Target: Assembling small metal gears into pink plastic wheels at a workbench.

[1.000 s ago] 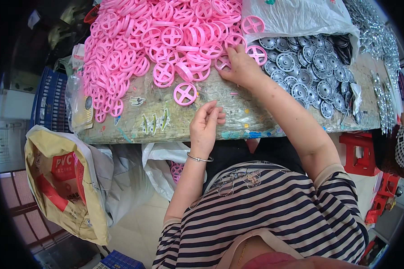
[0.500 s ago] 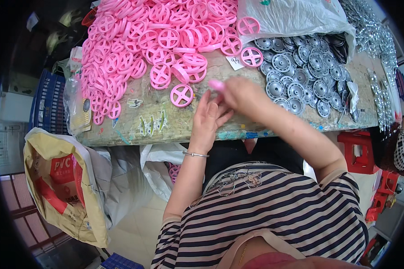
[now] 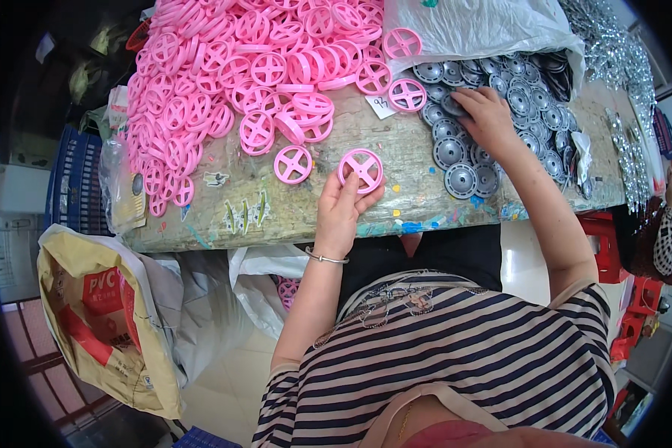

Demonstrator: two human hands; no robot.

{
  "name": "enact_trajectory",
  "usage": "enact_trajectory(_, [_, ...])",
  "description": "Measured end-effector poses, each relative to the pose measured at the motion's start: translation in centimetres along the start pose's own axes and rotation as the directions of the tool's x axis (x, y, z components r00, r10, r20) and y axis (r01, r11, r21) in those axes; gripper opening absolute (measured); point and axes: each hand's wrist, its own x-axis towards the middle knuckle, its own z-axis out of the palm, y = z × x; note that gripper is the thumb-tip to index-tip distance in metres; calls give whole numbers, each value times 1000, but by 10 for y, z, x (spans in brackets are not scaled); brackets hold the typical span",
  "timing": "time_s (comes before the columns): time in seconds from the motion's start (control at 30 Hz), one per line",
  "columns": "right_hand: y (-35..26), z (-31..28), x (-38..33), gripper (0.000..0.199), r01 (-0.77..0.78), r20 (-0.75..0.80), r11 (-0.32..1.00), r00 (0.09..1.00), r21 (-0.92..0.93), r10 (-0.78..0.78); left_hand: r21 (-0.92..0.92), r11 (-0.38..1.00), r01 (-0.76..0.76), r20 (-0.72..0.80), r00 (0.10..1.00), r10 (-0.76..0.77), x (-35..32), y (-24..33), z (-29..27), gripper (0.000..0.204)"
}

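My left hand [image 3: 341,213] grips a pink four-spoked wheel ring [image 3: 371,179] by its lower rim, thumb on its face, just above the table's near edge. Over at the pile of grey discs [image 3: 493,172], my right hand [image 3: 487,119] is closed, its fingertips pinching a grey disc [image 3: 449,104] at the pile's left side. Each grey disc is round with a ring of small marks. A single pink ring [image 3: 293,164] lies left of my left hand. Beyond it spreads a large heap of pink rings [image 3: 201,82].
The worn table [image 3: 291,216] carries a white plastic bag [image 3: 485,30] behind the discs and silver tinsel [image 3: 608,45] at right. An open yellow sack [image 3: 60,321] stands at lower left. Red stools [image 3: 601,246] stand at right, near another person's sleeve [image 3: 666,250].
My right hand has moved away from my left hand, rightward to the grey discs. My left hand now holds the pink ring, which was in my right fingers earlier.
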Motion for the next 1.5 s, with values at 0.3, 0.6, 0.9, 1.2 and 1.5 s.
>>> enact_trajectory(0.3, [-113, -36, 17, 43, -301, 271, 529, 953, 793, 136, -35, 999, -9, 11, 1000, 10, -4, -4, -13, 34])
enact_trajectory(0.6, [-151, -9, -7, 46, -41, 79, 732, 997, 680, -18, -39, 998, -55, 95, 994, 59, -4, -4, -4, 43])
enact_trajectory(0.9, [-152, -5, -6, 27, -470, 508, 339, 861, 815, -28, 2, 997, -71, 120, 990, 71, -6, -6, -8, 42])
enact_trajectory(1.2, [-164, -2, -13, 24, -510, 527, 274, 850, 815, 13, 78, 982, -175, 49, 984, 171, -11, -12, -6, 36])
enact_trajectory(1.5, [-147, -11, -5, 32, -286, 307, 562, 950, 776, 59, 417, 903, -99, -474, 825, 310, -92, 12, -36, 32])
